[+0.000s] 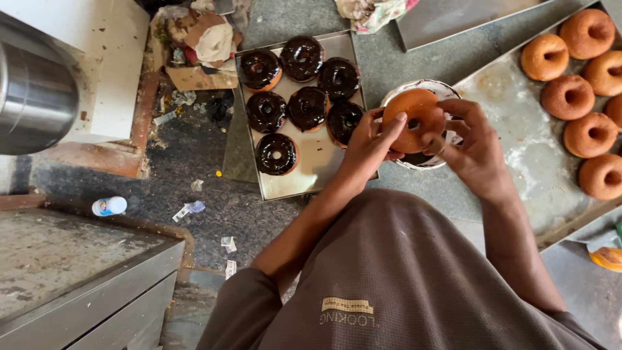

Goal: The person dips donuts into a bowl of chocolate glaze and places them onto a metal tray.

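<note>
My left hand (368,144) and my right hand (472,144) hold a plain brown doughnut (414,116) between their fingertips, over a white bowl (433,85) with dark chocolate glaze inside. The doughnut lies flat across the bowl's mouth and hides most of the glaze. To the left, a steel tray (317,170) carries several chocolate-glazed doughnuts (307,107). To the right, a larger steel tray (526,150) holds several plain unglazed doughnuts (567,97).
A grey counter (382,71) bears both trays. A crumpled cloth (372,13) and another flat tray (453,19) lie at the back. The littered dark floor (188,168) lies left, with a steel cabinet top (58,259) and a steel cylinder (32,97).
</note>
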